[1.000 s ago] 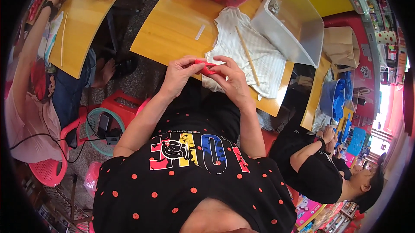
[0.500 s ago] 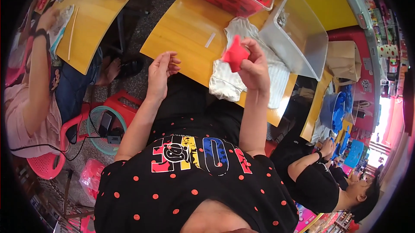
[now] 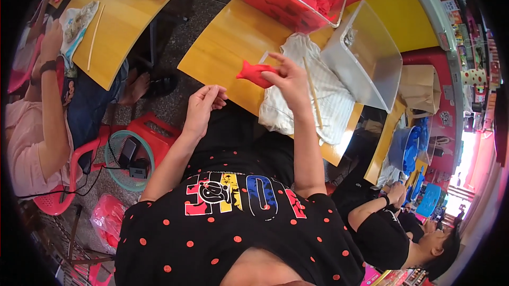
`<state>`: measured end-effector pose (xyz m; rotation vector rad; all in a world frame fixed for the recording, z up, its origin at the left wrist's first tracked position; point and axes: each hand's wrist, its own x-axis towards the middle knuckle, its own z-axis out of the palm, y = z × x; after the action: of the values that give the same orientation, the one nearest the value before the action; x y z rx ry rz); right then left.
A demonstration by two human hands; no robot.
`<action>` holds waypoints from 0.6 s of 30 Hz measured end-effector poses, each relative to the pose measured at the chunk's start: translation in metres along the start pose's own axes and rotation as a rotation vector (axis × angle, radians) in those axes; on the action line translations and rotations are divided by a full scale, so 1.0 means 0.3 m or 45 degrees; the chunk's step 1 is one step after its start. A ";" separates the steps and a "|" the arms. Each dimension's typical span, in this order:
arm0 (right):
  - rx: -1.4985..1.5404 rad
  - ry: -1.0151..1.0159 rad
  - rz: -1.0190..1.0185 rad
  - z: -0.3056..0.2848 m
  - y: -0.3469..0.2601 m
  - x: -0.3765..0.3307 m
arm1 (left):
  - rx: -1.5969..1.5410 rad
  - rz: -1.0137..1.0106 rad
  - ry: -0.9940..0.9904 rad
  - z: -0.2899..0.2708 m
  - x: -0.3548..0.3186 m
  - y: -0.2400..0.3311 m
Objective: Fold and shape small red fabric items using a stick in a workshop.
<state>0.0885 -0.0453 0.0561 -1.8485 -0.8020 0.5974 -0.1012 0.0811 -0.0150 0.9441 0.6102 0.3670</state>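
Observation:
My right hand [image 3: 290, 80] pinches a small red cloth piece [image 3: 258, 74] between thumb and fingers. Soft and puffed, it has pointed corners at its left end, and it is held above the wooden table [image 3: 222, 37]. My left hand [image 3: 205, 107] hovers by the table's near edge, fingers curled in toward the thumb, and nothing shows in it. Beneath and beside my right hand lies a crumpled off-white striped cloth [image 3: 333, 98]. A thin wooden stick [image 3: 313, 95] rests across this cloth. A pale strip [image 3: 263, 57] on the table is partly covered by my right hand.
A clear bin of red cloth pieces [image 3: 291, 2] stands at the far edge, beside a translucent bin [image 3: 366, 55]. Left is another table [image 3: 114, 26] with a seated person [image 3: 47, 127]. A red stool [image 3: 154, 127] and teal basket [image 3: 130, 159] stand below. Another person [image 3: 382, 233] works at right.
My right hand has tipped the red cloth piece to the left and lowered it slightly. My left hand's fingers have curled in. The stick on the striped cloth now shows.

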 end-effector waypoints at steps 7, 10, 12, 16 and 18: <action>-0.622 0.195 -0.209 0.023 0.063 -0.016 | 0.152 0.055 -0.034 0.051 -0.031 -0.015; -0.174 0.219 -0.028 0.028 0.005 -0.042 | 0.688 0.510 0.053 0.104 -0.052 0.004; 0.111 0.212 0.024 0.038 -0.042 -0.067 | 1.202 0.973 0.098 0.174 -0.054 0.067; 0.486 -0.094 0.065 0.065 -0.135 -0.126 | 1.249 1.107 0.087 0.197 0.018 0.044; 0.404 0.054 -0.044 0.054 -0.049 -0.111 | 0.407 0.390 0.025 0.199 0.041 0.025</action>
<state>0.0512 -0.0564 0.0650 -1.5496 -0.6680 0.6226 -0.0540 0.0537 0.0136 1.3483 0.5518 0.5626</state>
